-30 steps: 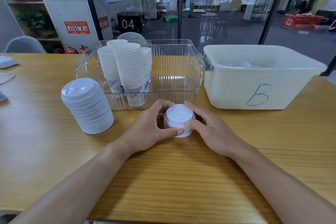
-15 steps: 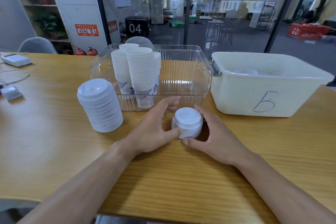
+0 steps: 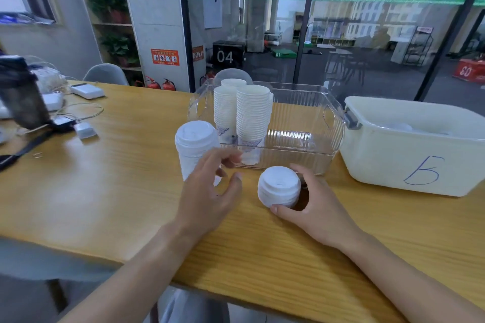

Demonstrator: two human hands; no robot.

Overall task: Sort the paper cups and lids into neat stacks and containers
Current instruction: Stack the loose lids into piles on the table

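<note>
Two stacks of white lids sit on the wooden table (image 3: 105,191) in front of me: a tall stack of lids (image 3: 194,149) just left of the clear bin, and a short stack of lids (image 3: 278,186) near the table's front edge, just in front of that bin. My right hand (image 3: 315,207) curls around the short stack from its right side, thumb against the lower front and fingers wrapped behind, so it grasps those lids. My left hand (image 3: 207,191) hovers released between the two stacks, fingers loosely spread and holding nothing; it overlaps the lower part of the tall stack from my angle, and I cannot tell whether it touches it. Behind them the clear ribbed plastic bin (image 3: 301,139) holds upright stacks of paper cups (image 3: 252,113) crowded into its left end, the bottom cups showing a blue print. To the right, just beside the clear bin, stands a white plastic tub (image 3: 393,155) with a blue handwritten letter on its front wall; something white lies inside it, too indistinct to name. Off to the far left of the table lie cables and small white devices (image 3: 86,90).
</note>
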